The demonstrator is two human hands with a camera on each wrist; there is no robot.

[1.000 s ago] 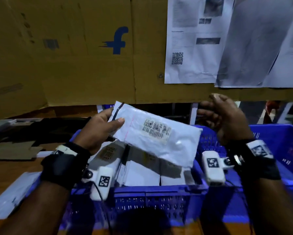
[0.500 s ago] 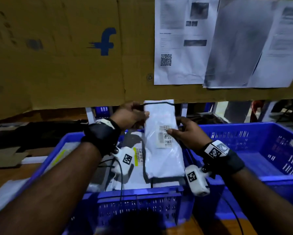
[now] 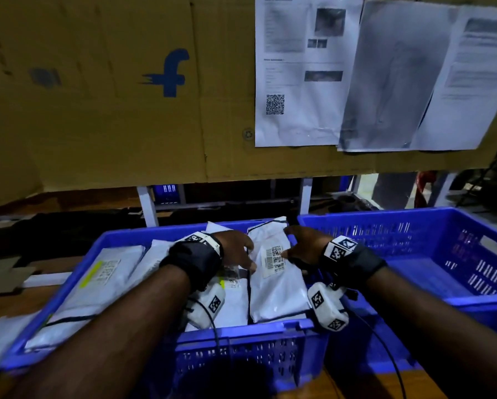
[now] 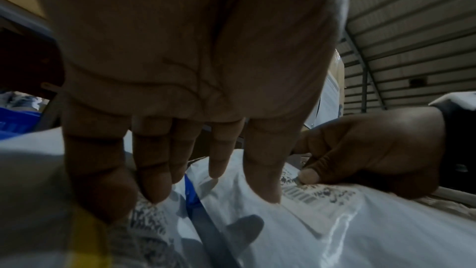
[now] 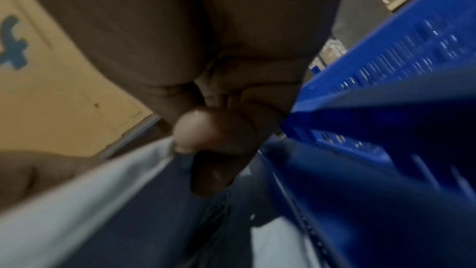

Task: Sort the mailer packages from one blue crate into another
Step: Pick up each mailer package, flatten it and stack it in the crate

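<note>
A white mailer with a barcode label lies on top of several other mailers at the right end of the left blue crate. My right hand pinches its right edge, thumb on the label and fingers curled underneath; the right wrist view shows the thumb pressing the mailer. My left hand lies beside it with straight fingers, their tips touching the mailers and holding nothing. The right blue crate stands next to the left one; its floor looks bare.
More white mailers lean at the left end of the left crate. A cardboard wall with printed sheets rises just behind both crates. A wooden tabletop shows at the left.
The mailer, held up in front of the wall by my left hand, came down onto the pile in the left crate. My left hand let go and flattened; my right hand took its edge.
</note>
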